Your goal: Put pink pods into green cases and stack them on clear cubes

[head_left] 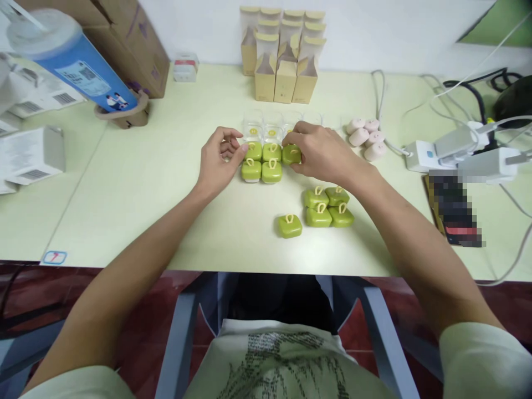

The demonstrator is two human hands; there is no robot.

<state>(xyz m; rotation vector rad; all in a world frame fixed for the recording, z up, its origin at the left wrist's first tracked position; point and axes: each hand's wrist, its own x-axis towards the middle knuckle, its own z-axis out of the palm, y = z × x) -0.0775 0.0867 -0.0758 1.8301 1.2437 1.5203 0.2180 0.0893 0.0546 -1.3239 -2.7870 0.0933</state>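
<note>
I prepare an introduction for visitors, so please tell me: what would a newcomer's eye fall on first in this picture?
Probably the bright green cases around the middle of the table, where the right hand grips one and the left hand is beside another. Next come the large blue container at the upper left and the small cardboard boxes near the wall.

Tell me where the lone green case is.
In the head view, the lone green case sits just right of centre, toward the table's near edge, left of the cluster of four green cases.
</note>
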